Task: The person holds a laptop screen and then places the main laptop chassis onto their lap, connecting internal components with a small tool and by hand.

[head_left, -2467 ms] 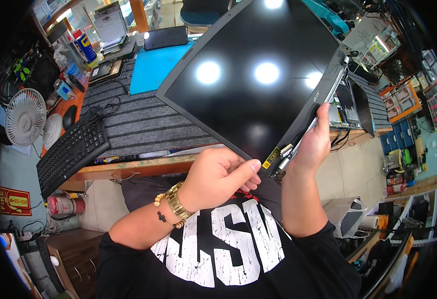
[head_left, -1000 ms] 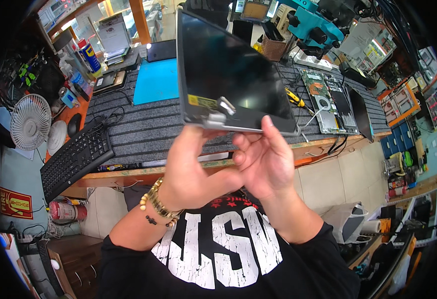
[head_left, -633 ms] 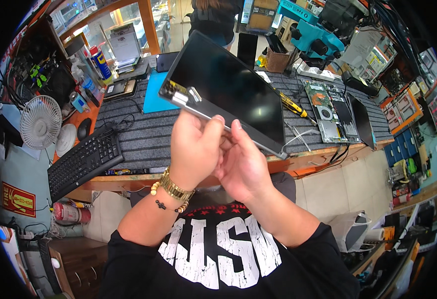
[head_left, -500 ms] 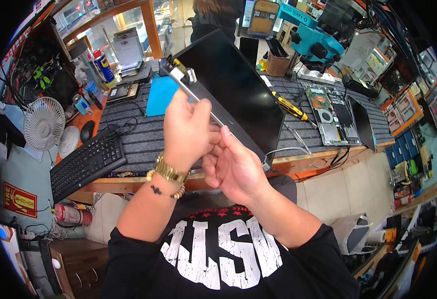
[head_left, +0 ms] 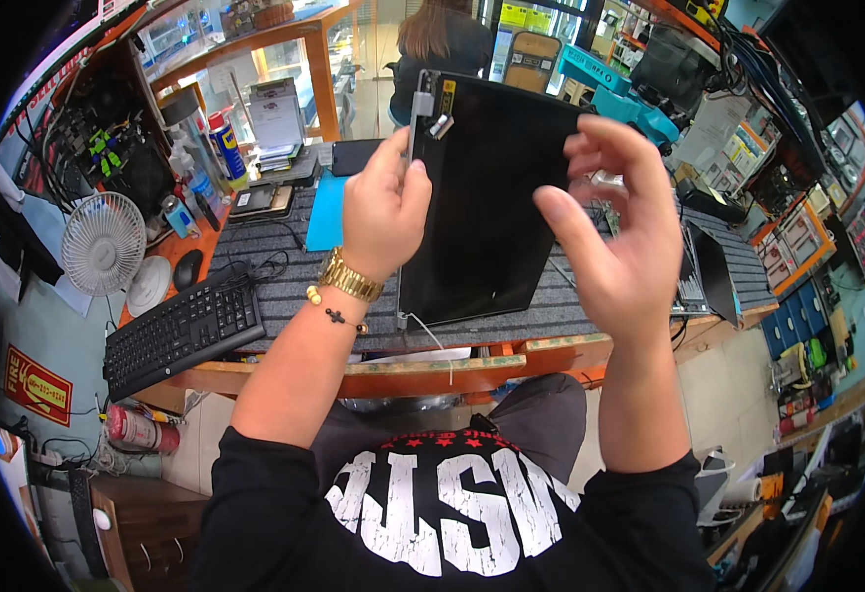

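Left hand (head_left: pixel 385 207) holds a dark screen panel (head_left: pixel 491 212) on end at the near edge of the surface (head_left: pixel 304 296).

Its thumb and fingers pinch the panel's long left edge, likely to steady it while sparing the glass. The right hand (head_left: pixel 618 227) is half open, fingers curved near the opposite edge; whether it touches cannot be told. A thin pale cable (head_left: pixel 434 337) droops from the panel's lower left corner past the surface's near edge. The keyboard (head_left: pixel 184 335) lies slanted at the near left corner, perhaps kept out of the hands' way. Behind the left hand, a blue sheet (head_left: pixel 326 215) lies toward the far edge, with a spray can (head_left: pixel 226 148) farther left.
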A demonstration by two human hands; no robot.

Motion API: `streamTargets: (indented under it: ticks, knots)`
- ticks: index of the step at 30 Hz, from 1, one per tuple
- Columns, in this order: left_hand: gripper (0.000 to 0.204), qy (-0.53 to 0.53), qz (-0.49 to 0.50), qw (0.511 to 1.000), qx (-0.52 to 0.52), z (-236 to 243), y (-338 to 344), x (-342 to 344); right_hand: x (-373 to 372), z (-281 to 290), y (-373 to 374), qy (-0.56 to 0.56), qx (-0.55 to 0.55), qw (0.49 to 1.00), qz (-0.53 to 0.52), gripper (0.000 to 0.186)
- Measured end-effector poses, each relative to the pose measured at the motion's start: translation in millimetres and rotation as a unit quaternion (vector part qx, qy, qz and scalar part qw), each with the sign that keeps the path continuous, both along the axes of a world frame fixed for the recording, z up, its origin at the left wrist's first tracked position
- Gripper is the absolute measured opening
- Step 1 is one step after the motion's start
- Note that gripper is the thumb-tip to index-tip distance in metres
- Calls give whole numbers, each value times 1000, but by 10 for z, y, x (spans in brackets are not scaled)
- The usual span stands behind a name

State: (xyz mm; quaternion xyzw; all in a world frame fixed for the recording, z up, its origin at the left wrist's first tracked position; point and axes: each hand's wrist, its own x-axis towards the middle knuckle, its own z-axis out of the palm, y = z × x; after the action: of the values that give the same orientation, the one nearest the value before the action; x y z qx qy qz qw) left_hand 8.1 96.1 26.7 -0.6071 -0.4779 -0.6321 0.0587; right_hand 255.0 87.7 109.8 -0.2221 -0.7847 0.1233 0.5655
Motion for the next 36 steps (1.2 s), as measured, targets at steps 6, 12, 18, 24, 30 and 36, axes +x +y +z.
streamTargets:
  ticks: [6,12,18,24,30,36]
  knots:
    - [44,-53,-125,990,-34,-180,-219,-127,-434,29,290,-213,229,934,-170,131]
    - [59,-233,-413,869,-143,-197,-540,-285,-799,-205,171,-247,231,924,-176,143]
    - [60,-102,-350,906,-214,-187,-670,-310,-806,-190,95,-248,221,923,-192,135]
    - [34,-108,-262,937,-205,-429,-553,-260,-789,-86,157,-221,259,924,-174,108]
    - [12,-97,-190,964,-158,-449,-576,-160,-747,-97,235,-206,286,925,-143,104]
    - [14,-51,-186,955,-226,-396,-693,-262,-698,-29,222,-229,281,924,-125,103]
